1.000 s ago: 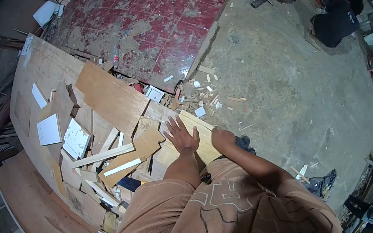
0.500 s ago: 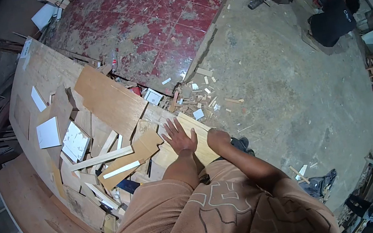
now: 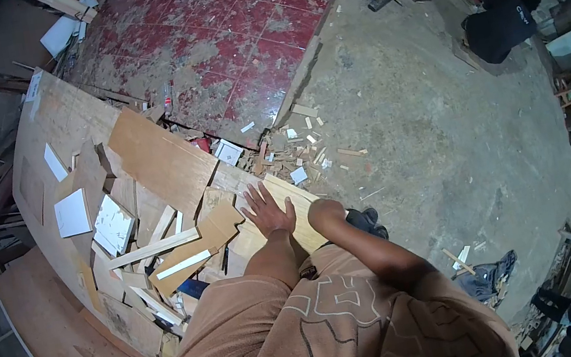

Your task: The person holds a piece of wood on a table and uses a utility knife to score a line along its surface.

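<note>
My left hand (image 3: pixel 267 213) lies flat with its fingers spread on a pale wooden board (image 3: pixel 293 196) in front of my body. My right hand (image 3: pixel 325 215) is closed in a fist at the board's right edge; whatever it may hold is hidden beneath it. Close to my left hand, a brown sheet offcut (image 3: pixel 215 228) rests on the worktable among other scraps. A white strip (image 3: pixel 183 264) lies across that offcut, and a thin black object like a pen (image 3: pixel 227 260) is beside it.
A large plywood panel (image 3: pixel 163 160) and several white-faced offcuts (image 3: pixel 113 224) cover the worktable to the left. Wood scraps (image 3: pixel 296 150) litter the concrete floor by the raised red tiles (image 3: pixel 236 52). A dark garment (image 3: pixel 499 29) hangs over something at the far right.
The view has shifted slightly, so the surroundings sit a little further left. My left hand stays flat on the board, and my right hand remains closed at its edge.
</note>
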Demonstrator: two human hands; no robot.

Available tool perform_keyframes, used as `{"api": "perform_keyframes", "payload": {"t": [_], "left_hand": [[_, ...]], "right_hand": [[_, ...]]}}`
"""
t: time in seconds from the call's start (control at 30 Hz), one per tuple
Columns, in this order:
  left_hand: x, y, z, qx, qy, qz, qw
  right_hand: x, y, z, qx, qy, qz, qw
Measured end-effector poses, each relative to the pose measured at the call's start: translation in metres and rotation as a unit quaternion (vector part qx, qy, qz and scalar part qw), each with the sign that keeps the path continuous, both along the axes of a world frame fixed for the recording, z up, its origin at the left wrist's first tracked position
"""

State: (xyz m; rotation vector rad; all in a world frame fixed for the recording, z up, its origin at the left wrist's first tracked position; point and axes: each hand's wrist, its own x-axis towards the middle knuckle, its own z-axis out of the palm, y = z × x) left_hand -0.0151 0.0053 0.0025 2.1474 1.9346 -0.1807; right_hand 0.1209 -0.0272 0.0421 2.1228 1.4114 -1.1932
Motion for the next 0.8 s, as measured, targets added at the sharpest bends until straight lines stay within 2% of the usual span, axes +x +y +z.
{"api": "perform_keyframes", "payload": {"t": [0.1, 0.13, 0.2, 0.27, 0.3, 0.4, 0.47, 0.5, 0.57, 0.63, 0.73, 0.8], "left_hand": [[-0.002, 0.003, 0.004, 0.006, 0.004, -0.002, 1.000], [-0.001, 0.003, 0.004, 0.000, -0.002, 0.003, 1.000], [-0.001, 0.001, 0.004, -0.008, -0.006, 0.009, 1.000], [-0.001, 0.002, 0.003, -0.013, 0.001, 0.012, 1.000], [-0.002, 0.002, 0.003, -0.015, 0.001, 0.012, 1.000], [-0.001, 0.002, 0.001, -0.003, -0.002, 0.009, 1.000], [-0.001, 0.002, 0.003, -0.007, -0.003, 0.009, 1.000], [-0.001, 0.002, 0.003, -0.004, -0.001, 0.011, 1.000], [-0.001, 0.002, 0.003, -0.005, -0.005, 0.013, 1.000], [-0.001, 0.002, 0.002, -0.005, -0.006, 0.009, 1.000], [-0.001, 0.002, 0.001, -0.005, -0.009, 0.010, 1.000], [-0.002, 0.001, 0.001, -0.007, -0.009, 0.010, 1.000]], "right_hand": [[0.002, -0.015, -0.014, 0.055, 0.010, -0.035, 0.998], [0.006, -0.021, -0.005, 0.076, 0.015, -0.061, 0.995], [0.019, -0.036, 0.026, 0.038, 0.016, -0.067, 0.997], [0.030, -0.043, 0.056, 0.003, 0.010, 0.006, 1.000], [0.029, -0.043, 0.054, 0.002, 0.011, 0.006, 1.000], [0.024, -0.034, 0.028, 0.018, 0.005, -0.004, 1.000], [0.010, -0.025, -0.019, 0.089, 0.010, -0.020, 0.996], [0.005, -0.022, -0.025, 0.162, 0.008, -0.010, 0.987], [0.010, -0.032, -0.033, 0.165, 0.011, -0.008, 0.986], [0.024, -0.048, -0.014, 0.135, 0.014, -0.008, 0.991], [0.043, -0.069, 0.066, 0.084, 0.016, -0.014, 0.996], [0.046, -0.071, 0.078, 0.062, 0.014, -0.020, 0.998]]}}
